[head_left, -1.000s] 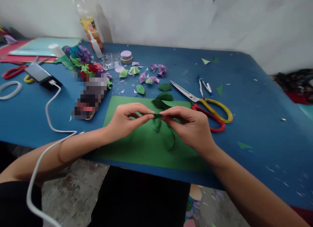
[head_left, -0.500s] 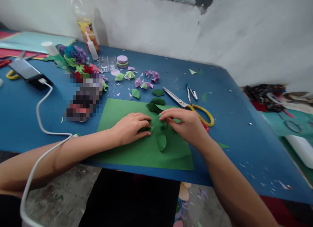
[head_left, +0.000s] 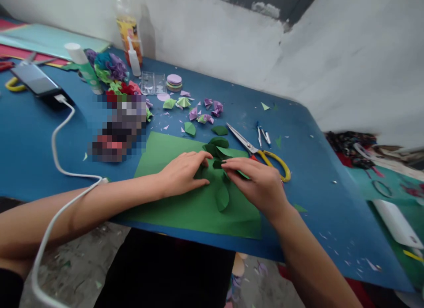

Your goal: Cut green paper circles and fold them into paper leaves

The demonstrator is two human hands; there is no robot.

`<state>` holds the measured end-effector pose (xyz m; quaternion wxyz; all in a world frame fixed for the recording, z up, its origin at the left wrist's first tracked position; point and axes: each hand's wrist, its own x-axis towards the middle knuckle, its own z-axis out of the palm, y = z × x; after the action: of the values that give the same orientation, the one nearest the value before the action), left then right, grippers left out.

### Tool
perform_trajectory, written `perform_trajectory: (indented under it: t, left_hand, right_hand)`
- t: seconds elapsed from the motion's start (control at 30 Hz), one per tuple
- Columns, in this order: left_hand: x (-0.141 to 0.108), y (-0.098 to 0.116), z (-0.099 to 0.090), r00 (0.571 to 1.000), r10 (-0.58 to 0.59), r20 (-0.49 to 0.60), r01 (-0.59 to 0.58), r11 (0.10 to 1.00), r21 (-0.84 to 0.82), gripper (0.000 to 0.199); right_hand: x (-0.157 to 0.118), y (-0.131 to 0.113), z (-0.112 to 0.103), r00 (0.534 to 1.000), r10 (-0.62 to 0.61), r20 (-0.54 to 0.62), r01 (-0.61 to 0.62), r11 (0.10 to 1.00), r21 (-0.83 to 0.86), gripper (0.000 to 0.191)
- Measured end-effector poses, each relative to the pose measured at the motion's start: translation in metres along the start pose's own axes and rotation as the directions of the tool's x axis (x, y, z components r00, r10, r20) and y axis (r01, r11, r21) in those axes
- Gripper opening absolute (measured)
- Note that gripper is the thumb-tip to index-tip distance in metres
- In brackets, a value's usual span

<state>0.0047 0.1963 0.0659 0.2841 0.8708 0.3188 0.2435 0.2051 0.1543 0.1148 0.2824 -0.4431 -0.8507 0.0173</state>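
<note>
A green paper sheet [head_left: 172,217] lies on the blue table with folded dark green paper leaves standing on it. My right hand [head_left: 258,182] pinches a small dark green paper leaf [head_left: 217,165] between thumb and fingertips, just above the sheet. My left hand [head_left: 185,173] rests on the sheet's middle, its thumb apart from the fingers and nothing visible in it. A curved green leaf [head_left: 222,197] stands below the hands. More dark leaves [head_left: 217,145] cluster above them, near the sheet's far edge.
Scissors [head_left: 247,144] with yellow handles and a compass [head_left: 263,134] lie beyond my right hand. Purple and green folded paper pieces [head_left: 205,118] are scattered behind the sheet. A glue stick [head_left: 84,69], bottle [head_left: 127,29] and phone [head_left: 36,80] stand left; a white cable [head_left: 58,155] crosses my left forearm.
My right hand has shifted slightly down, and the dark leaf in its fingertips now shows. My left thumb and index finger have spread apart. The whole view has turned a little.
</note>
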Motion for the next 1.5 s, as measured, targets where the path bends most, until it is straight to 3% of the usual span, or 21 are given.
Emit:
perform_trajectory:
  t: [0.1, 0.2, 0.3, 0.47, 0.73, 1.13, 1.5]
  left_hand:
    - [-0.001, -0.002, 0.001, 1.000, 0.020, -0.008, -0.020, 1.000, 0.002, 0.057]
    - [0.000, -0.003, -0.001, 0.997, 0.066, 0.041, -0.068, 0.996, 0.059, 0.039]
    - [0.003, -0.006, -0.005, 0.986, 0.107, 0.126, -0.118, 0.989, 0.090, 0.025]
    - [0.006, -0.013, -0.010, 0.969, 0.174, 0.174, -0.189, 0.980, 0.069, 0.031]
    - [0.003, -0.015, -0.013, 0.964, 0.220, 0.147, -0.229, 0.972, 0.047, 0.036]
    - [-0.002, -0.011, -0.017, 0.955, 0.238, 0.177, -0.261, 0.957, 0.123, 0.035]
    - [-0.002, -0.008, -0.021, 0.955, 0.209, 0.211, -0.235, 0.966, 0.109, 0.033]
  right_hand:
    - [-0.006, -0.001, 0.005, 0.980, -0.194, 0.052, 0.199, 0.974, -0.109, 0.023]
    - [-0.010, 0.000, 0.010, 0.902, -0.405, 0.150, 0.427, 0.889, -0.163, 0.030]
    - [-0.011, 0.002, 0.014, 0.860, -0.479, 0.174, 0.503, 0.853, -0.139, 0.034]
    - [-0.014, 0.008, 0.023, 0.911, -0.376, 0.170, 0.387, 0.921, -0.036, 0.027]
    - [-0.018, 0.010, 0.026, 0.956, -0.246, 0.163, 0.227, 0.966, 0.127, 0.024]
    - [-0.030, -0.004, 0.035, 0.982, -0.161, 0.099, 0.159, 0.987, 0.022, 0.026]
    - [-0.022, 0.004, 0.031, 0.994, -0.011, 0.112, -0.018, 0.967, 0.255, 0.020]
